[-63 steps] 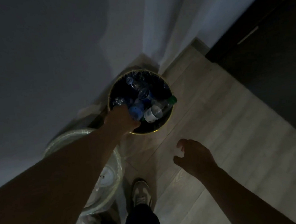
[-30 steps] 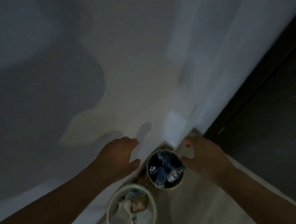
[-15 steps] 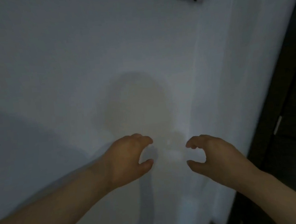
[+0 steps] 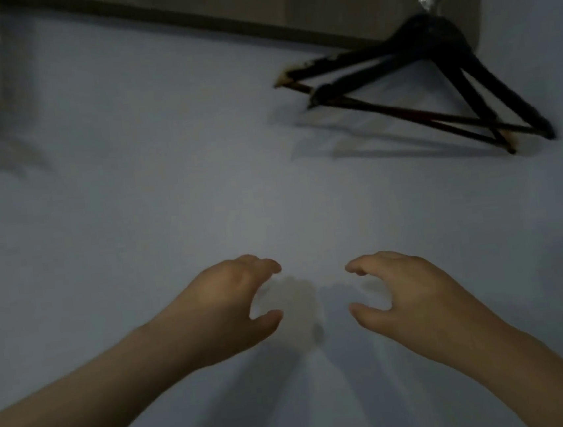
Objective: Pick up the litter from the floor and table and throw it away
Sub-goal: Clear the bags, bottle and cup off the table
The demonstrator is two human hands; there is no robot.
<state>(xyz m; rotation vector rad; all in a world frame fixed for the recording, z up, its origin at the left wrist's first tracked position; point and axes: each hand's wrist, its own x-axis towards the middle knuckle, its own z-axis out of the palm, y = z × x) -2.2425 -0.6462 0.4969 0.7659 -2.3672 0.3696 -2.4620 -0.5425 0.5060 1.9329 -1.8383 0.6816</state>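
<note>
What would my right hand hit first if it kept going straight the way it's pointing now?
Probably the bare wall. The right hand is empty, fingers curled, aimed at plain wall below the black hangers, which hang well above that line. Depth is unclear.

View lifted from bins to wall

Both bins have dropped out of sight; dark hangers (image 4: 433,85) on a hook rail (image 4: 322,6) now show above the empty, raised left hand (image 4: 224,308) and right hand (image 4: 415,300).
</note>
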